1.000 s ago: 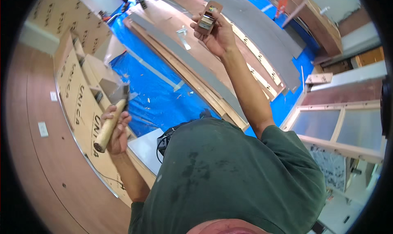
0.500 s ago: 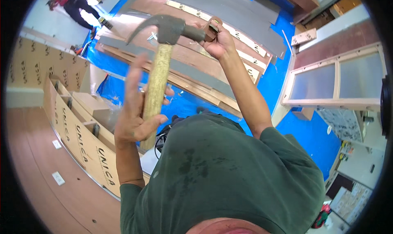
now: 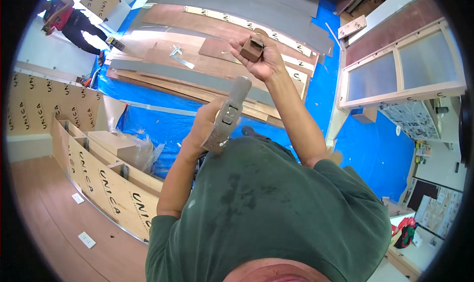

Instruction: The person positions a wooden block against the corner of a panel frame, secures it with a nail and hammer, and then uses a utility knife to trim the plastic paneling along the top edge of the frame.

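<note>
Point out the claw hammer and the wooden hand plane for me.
Claw hammer (image 3: 230, 110): head view, the middle of its metal head.
Wooden hand plane (image 3: 251, 52): head view, the bare brown wood of its body.

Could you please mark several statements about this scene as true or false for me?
1. The left hand holds a hammer. True.
2. The right hand is empty. False: it holds a small wooden hand plane.
3. The hammer's head is pressed against the wooden plane. False: the two are apart, with a gap between them in the view.
4. Blue sheeting covers part of the floor. True.
5. The wearer's shirt is white. False: it is dark green.
6. Another person is at the upper left of the view. True.
</note>
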{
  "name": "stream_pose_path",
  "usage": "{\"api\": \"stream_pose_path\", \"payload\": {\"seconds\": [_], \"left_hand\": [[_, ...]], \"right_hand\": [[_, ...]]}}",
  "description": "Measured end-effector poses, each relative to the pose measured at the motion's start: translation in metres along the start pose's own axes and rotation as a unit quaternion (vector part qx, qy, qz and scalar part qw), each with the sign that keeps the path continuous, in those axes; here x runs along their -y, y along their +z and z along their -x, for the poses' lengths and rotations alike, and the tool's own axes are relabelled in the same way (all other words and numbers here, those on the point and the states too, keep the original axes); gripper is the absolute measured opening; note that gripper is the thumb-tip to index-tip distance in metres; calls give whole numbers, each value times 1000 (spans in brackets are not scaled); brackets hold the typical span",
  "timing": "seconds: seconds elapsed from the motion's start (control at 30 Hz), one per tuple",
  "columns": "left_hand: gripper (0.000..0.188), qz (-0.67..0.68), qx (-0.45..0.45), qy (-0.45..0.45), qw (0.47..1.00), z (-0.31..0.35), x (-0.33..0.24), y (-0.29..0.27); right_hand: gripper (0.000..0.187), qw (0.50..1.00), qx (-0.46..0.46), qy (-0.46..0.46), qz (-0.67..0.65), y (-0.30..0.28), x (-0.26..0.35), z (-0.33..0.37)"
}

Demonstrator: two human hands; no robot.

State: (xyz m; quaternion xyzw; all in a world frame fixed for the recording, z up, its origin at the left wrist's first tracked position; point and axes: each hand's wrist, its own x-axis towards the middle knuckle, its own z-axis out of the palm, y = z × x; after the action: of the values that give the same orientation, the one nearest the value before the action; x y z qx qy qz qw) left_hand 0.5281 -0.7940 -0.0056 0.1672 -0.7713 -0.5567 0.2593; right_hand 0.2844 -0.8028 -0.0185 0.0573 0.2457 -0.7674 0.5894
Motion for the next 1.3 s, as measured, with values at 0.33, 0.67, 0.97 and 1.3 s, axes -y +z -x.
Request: {"api": "stream_pose_path", "payload": {"seconds": [0.33, 0.67, 0.97, 1.3], "left_hand": [[19, -44, -84, 269, 959, 10, -50, -38], [13, -168, -21, 184, 968, 14, 0, -55], [31, -259, -340, -65, 902, 119, 31, -123], [54, -364, -552, -583, 472, 417, 94, -112]], "right_hand": [[19, 997, -21, 4, -69, -1, -37, 23], [20, 997, -67, -29, -2, 11, -36, 40], [16, 953, -15, 1, 303, -5, -110, 45], [34, 877, 146, 111, 443, -48, -194, 14]]}}
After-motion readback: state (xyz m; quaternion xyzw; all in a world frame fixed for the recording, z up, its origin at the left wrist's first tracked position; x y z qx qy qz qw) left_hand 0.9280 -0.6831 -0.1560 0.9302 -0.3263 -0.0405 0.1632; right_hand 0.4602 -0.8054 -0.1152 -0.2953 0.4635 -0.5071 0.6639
